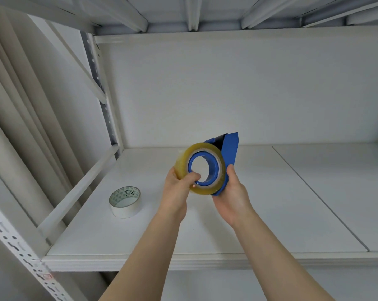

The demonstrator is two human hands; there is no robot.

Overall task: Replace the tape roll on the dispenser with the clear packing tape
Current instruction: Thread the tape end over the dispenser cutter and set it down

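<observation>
Clear packing tape point(183, 158), yellowish, glossy; seated around blue dispenser point(229, 148) hub.

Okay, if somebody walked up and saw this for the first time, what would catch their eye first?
Probably the blue dispenser with the clear packing tape on its hub, held up mid-frame above the white shelf by the left hand and right hand. Next, the white tape roll lying flat on the shelf to the left.
</observation>
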